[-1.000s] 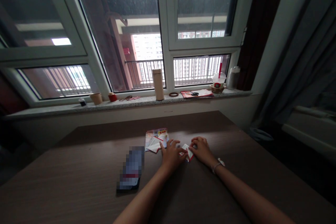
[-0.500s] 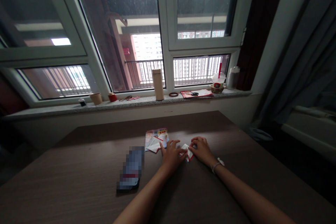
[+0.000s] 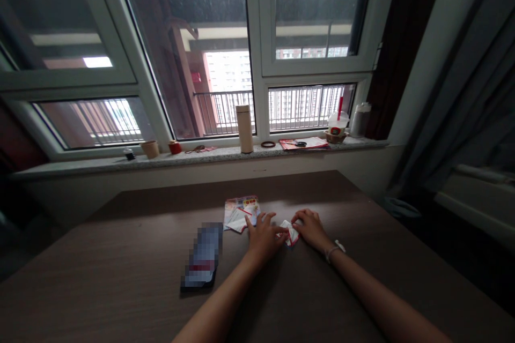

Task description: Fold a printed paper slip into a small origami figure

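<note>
A small piece of folded paper (image 3: 290, 230), white with red edges, lies on the brown table between my two hands. My left hand (image 3: 264, 237) holds its left side down with the thumb, while the other fingers are spread over the table. At its right edge, my right hand (image 3: 311, 229) has curled fingertips pinching the paper; the exact grip is partly hidden. Just left of my left hand, another folded white paper piece (image 3: 238, 221) rests on a colourful printed leaflet (image 3: 230, 206).
A pixelated dark, phone-like object (image 3: 203, 257) lies left of my left forearm. Along the windowsill (image 3: 221, 154) stand a beige bottle (image 3: 244, 129), a paper cup (image 3: 150, 149), a drink cup with a red straw (image 3: 337, 122), and scissors (image 3: 300, 143) on red-and-white paper.
My right fingertips have shifted slightly on the paper, showing more of its upper right part. The left hand stays in place. The whole view has shifted a little.
</note>
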A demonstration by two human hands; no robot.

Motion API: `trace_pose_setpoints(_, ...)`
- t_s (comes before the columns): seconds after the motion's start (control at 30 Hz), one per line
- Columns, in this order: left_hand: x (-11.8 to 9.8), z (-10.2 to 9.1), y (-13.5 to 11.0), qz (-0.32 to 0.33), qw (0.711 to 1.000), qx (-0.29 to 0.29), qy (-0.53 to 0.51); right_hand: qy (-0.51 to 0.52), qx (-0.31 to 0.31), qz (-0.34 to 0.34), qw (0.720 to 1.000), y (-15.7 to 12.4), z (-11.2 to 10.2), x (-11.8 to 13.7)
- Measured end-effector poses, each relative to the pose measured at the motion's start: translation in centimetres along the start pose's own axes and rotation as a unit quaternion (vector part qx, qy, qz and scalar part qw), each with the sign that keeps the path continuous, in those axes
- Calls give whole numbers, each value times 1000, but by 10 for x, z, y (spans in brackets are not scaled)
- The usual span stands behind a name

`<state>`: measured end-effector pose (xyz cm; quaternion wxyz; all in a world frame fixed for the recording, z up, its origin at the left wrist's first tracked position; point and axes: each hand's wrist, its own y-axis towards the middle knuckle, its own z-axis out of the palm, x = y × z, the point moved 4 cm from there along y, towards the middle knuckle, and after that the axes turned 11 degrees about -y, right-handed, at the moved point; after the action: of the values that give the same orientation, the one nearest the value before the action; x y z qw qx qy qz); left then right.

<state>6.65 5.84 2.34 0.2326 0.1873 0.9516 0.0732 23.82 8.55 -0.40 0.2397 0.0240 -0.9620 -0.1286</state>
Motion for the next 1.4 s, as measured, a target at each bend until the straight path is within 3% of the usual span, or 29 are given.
trace_pose_setpoints(0.2, 3, 3, 0, -4, 1000, -1, -2, -6, 7, 22, 1000, 0, 0, 4)
trace_pose_setpoints(1.4, 2, 4, -2, 4, 1000, -25, 6, 0, 17, -83, 996, -12, -10, 1)
